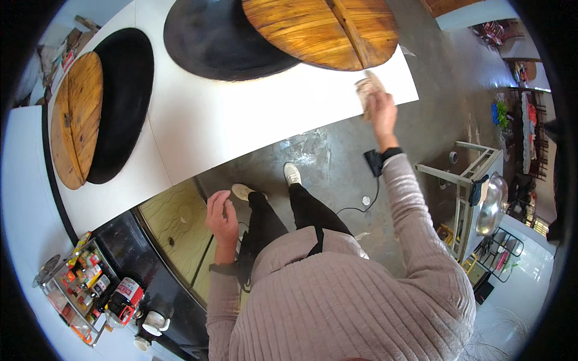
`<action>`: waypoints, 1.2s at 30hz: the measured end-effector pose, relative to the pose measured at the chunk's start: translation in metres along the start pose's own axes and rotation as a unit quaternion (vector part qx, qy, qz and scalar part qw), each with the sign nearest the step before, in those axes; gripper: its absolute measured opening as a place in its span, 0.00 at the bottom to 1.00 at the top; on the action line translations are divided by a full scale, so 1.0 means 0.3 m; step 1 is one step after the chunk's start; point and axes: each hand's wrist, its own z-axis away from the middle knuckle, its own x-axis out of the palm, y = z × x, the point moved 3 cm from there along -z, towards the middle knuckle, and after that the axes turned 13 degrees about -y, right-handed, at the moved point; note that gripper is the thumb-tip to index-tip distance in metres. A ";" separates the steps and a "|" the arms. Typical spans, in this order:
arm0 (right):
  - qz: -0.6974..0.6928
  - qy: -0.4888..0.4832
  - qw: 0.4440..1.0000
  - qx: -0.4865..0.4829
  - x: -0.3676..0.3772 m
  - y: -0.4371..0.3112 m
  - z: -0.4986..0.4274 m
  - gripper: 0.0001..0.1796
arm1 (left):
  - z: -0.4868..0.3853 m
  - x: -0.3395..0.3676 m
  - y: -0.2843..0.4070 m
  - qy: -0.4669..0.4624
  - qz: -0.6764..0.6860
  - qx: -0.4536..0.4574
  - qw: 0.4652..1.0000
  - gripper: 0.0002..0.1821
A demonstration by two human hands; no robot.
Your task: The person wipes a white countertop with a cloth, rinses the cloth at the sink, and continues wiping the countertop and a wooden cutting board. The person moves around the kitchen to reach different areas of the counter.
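Observation:
My right hand (383,113) grips a bunched, stained cloth (364,92) over the front edge of a white stove counter (253,108). Just beyond the cloth lies a round wooden lid (311,34), which partly covers a large black wok (216,45) set into the counter. My left hand (222,221) hangs in the air before the counter, fingers loosely bent, holding nothing. Farther left, a second wooden lid (86,122) overlaps another black wok (124,104). A black device on a cord (373,163) hangs by my right wrist.
A black worktop (149,266) at the lower left bears a rack of seasonings (81,284), a large dark bottle (126,295) and a white mug (156,322). To the right stand a metal-framed table (465,180) and a shiny metal basin or lid (492,205).

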 end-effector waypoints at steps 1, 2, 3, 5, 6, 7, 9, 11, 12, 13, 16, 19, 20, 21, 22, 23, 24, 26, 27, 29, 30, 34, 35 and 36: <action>-0.018 0.029 0.998 0.048 -0.020 0.093 -0.033 0.09 | -0.013 0.022 0.015 -0.009 0.004 -0.008 1.000 0.14; -0.083 0.051 0.995 0.028 -0.011 0.135 -0.065 0.09 | -0.027 0.042 0.037 -0.014 -0.004 0.005 1.000 0.15; -0.104 0.078 0.991 0.033 0.005 0.145 -0.062 0.09 | -0.045 0.065 0.058 -0.021 0.002 0.008 1.000 0.15; 0.036 0.103 0.994 0.004 0.061 0.045 -0.043 0.08 | -0.097 0.109 0.108 -0.037 0.009 0.023 0.999 0.15; 0.028 0.101 0.994 -0.006 0.096 -0.053 -0.011 0.06 | -0.130 0.129 0.136 -0.042 0.008 0.033 0.999 0.15; -0.011 0.085 0.996 -0.024 0.126 -0.163 0.019 0.04 | -0.168 0.146 0.171 -0.046 0.017 0.058 0.997 0.15; -0.134 0.015 0.985 -0.105 0.174 -0.424 0.097 0.04 | -0.255 0.174 0.241 -0.066 0.003 0.060 0.996 0.15; -0.176 -0.045 0.970 -0.165 0.189 -0.658 0.178 0.10 | -0.367 0.203 0.315 -0.082 -0.006 0.095 0.992 0.14; -0.216 -0.065 0.954 -0.195 0.186 -0.730 0.210 0.10 | -0.433 0.220 0.349 -0.089 -0.013 0.120 0.989 0.14; -0.252 -0.081 0.931 -0.251 0.179 -0.776 0.222 0.09 | -0.500 0.233 0.380 -0.098 -0.019 0.141 0.985 0.14; -0.304 -0.102 0.909 -0.266 0.144 -0.722 0.200 0.09 | -0.691 0.309 0.449 -0.145 0.002 0.158 0.977 0.13; -0.212 -0.116 0.946 -0.215 0.096 -0.515 0.144 0.11 | -0.887 0.423 0.489 -0.179 0.061 0.175 0.966 0.15; -0.153 -0.058 0.964 -0.211 0.058 -0.429 0.124 0.10 | -0.949 0.475 0.497 -0.178 0.084 0.175 0.965 0.18; -0.147 -0.033 0.972 -0.180 0.029 -0.339 0.092 0.10 | -1.010 0.531 0.491 -0.197 0.091 0.110 0.970 0.21; -0.183 -0.079 0.975 -0.094 0.010 -0.235 0.059 0.11 | -1.077 0.581 0.484 -0.234 0.111 0.064 0.964 0.27; -0.163 -0.079 0.982 -0.052 -0.018 -0.141 0.028 0.12 | -1.138 0.629 0.489 -0.234 0.110 0.060 0.964 0.31; -0.094 -0.063 0.993 -0.033 -0.046 -0.055 -0.009 0.12 | -1.203 0.681 0.503 -0.226 0.112 0.061 0.966 0.34; -0.078 -0.057 0.994 0.041 -0.079 0.096 -0.092 0.14 | -1.326 0.771 0.540 -0.205 0.072 0.035 0.975 0.40; -0.085 -0.010 0.995 0.055 -0.097 0.146 -0.127 0.12 | -1.375 0.805 0.571 -0.178 0.054 0.034 0.982 0.42; -0.094 0.026 0.993 0.069 -0.109 0.207 -0.175 0.12 | -1.450 0.863 0.644 -0.126 0.015 0.038 0.991 0.46; -0.091 0.021 0.994 0.055 -0.110 0.219 -0.186 0.12 | -1.488 0.892 0.679 -0.089 -0.013 0.002 0.996 0.49; -0.082 0.022 0.996 0.034 -0.106 0.214 -0.184 0.14 | -1.590 0.953 0.761 0.031 -0.066 -0.134 0.988 0.45; -0.084 0.012 0.996 0.042 -0.103 0.219 -0.188 0.14 | -1.617 0.959 0.764 0.037 -0.077 -0.147 0.985 0.44; -0.086 -0.001 0.995 0.050 -0.102 0.222 -0.187 0.14 | -1.639 0.966 0.763 0.041 -0.087 -0.162 0.982 0.44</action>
